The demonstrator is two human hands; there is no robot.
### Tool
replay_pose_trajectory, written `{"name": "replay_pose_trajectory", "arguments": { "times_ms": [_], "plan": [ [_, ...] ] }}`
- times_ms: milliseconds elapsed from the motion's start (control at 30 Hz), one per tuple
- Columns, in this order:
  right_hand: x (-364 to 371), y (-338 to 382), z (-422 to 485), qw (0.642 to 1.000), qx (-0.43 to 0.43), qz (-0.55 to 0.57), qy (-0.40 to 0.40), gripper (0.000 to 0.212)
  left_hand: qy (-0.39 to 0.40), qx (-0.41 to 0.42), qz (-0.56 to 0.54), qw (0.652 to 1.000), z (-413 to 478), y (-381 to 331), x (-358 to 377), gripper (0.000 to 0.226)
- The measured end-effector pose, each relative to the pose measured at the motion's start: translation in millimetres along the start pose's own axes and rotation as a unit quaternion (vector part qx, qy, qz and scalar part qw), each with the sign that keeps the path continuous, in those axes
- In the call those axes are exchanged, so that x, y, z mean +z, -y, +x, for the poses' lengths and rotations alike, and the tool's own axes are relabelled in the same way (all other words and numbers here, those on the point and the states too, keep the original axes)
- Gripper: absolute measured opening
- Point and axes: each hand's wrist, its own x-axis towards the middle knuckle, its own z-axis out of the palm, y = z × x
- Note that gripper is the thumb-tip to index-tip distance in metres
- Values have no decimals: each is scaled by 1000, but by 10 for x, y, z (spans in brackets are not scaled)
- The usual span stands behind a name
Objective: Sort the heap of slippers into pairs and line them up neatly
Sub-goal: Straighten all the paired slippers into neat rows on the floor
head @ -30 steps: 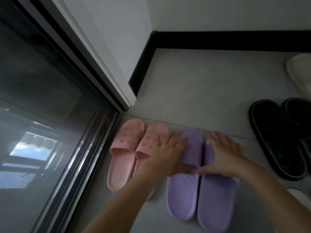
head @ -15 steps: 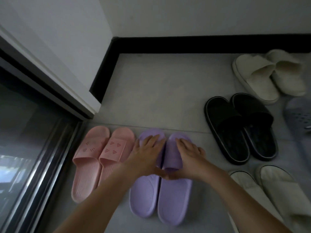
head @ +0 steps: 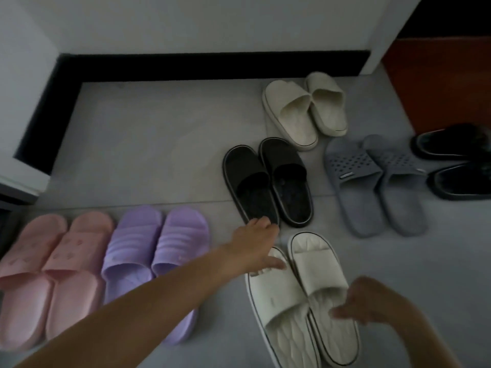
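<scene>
Your left hand (head: 256, 245), fingers wide, is at the toe of the cream foam slippers (head: 281, 296) on the grey floor (head: 159, 155). Your right hand (head: 369, 306) is blurred at their heels, so its grip I cannot tell. Push both together beside the ribbed purple plastic slippers (head: 159, 243), toes level.

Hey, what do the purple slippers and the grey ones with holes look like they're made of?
Purple slippers: likely soft moulded foam or rubber, matte, ribbed straps formed in one piece. Grey slippers: probably moulded plastic or rubber, matte, straps perforated with rows of holes.
</scene>
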Motion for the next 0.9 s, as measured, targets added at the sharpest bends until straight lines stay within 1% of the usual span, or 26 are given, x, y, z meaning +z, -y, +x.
{"name": "replay_pose_trajectory", "arguments": {
  "times_ms": [33, 67, 100, 133, 167, 200, 233, 300, 333, 367, 433, 500, 567, 667, 700, 733, 800, 867, 900],
  "plan": [
    [217, 15, -15, 999, -21, 36, -25, 53, -19, -20, -24, 999, 83, -30, -41, 63],
    [441, 56, -35, 992, -34, 102, -71, 52, -35, -43, -52, 997, 176, -44, -89, 56],
    [638, 121, -46, 978, -29, 171, -120, 56, -44, -64, -77, 994, 273, -47, -135, 51],
    [798, 186, -36, 964, -18, 213, -161, 61, -46, -81, -93, 991, 374, -47, -165, 49],
    [903, 237, -24, 956, -9, 228, -186, 65, -40, -95, -97, 990, 479, -53, -177, 50],
    [957, 289, -12, 949, -11, 229, -215, 64, -35, -111, -93, 989, 587, -62, -179, 54],
    [956, 322, 10, 939, -34, 221, -259, 54, -36, -132, -87, 987, 693, -78, -180, 59],
    [916, 344, 55, 907, -107, 181, -366, 22, -74, -186, -88, 976, 901, -95, -168, 62],
    [878, 350, 65, 890, -137, 166, -403, 20, -106, -216, -100, 966, 998, -89, -162, 59],
    [857, 351, 83, 875, -159, 173, -423, 22, -137, -244, -116, 953, 1085, -64, -162, 54],
    [824, 282, 108, 846, -163, 208, -463, 23, -188, -292, -129, 929, 1222, 24, -154, 48],
    [747, 134, 101, 821, -145, 239, -497, 26, -219, -316, -98, 918, 1310, 100, -150, 51],
    [644, -45, 112, 811, -125, 239, -519, 26, -230, -313, -69, 919, 1367, 129, -162, 53],
    [501, -362, 140, 822, -86, 230, -513, 11, -231, -291, -71, 926, 1375, 136, -117, 46],
    [465, -487, 160, 826, -74, 225, -512, 11, -226, -280, -68, 930, 1328, 131, -66, 45],
    [435, -621, 181, 826, -54, 228, -513, 13, -220, -266, -63, 936, 1257, 118, 11, 45],
    [379, -877, 218, 813, -11, 256, -524, 19, -204, -237, -38, 949, 1058, 64, 224, 46],
    [339, -1108, 258, 805, 8, 257, -534, 33, -186, -213, -13, 959, 822, -13, 453, 48],
    [325, -1187, 270, 806, 15, 267, -529, 35, -179, -204, -7, 962, 710, -49, 558, 48]
  ]
}}
